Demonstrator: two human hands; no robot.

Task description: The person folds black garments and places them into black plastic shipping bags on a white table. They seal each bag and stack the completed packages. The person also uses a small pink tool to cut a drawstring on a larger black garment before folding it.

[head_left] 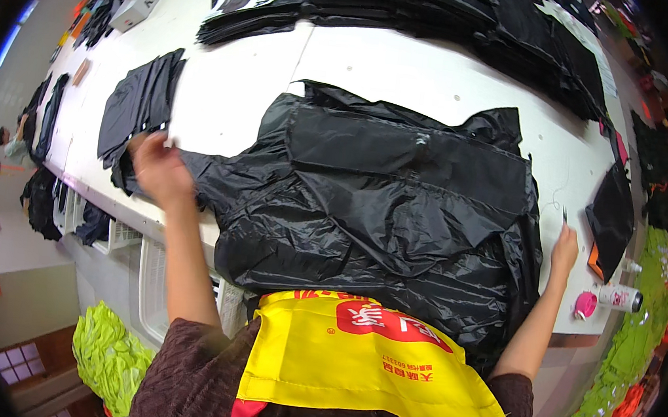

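Observation:
A shiny black jacket (397,214) lies spread on the white table before me, with a flat panel across its upper part and a sleeve stretching left. My left hand (163,168), blurred by motion, is over that sleeve's end, its fingers apart and nothing visible in them. Just beyond it sits a stack of folded black garments (140,104). To the right of the jacket, my right hand (564,248) is closed around small thread snips (564,215), whose narrow tips point away from me. Most of the snips is hidden in the fist.
Tall piles of folded black garments (399,8) line the table's far side. At right are a black and orange piece (613,213), a bottle (618,298) and a pink round item (584,305). A white box (141,1) stands far left; yellow-green fabric (106,355) heaps below.

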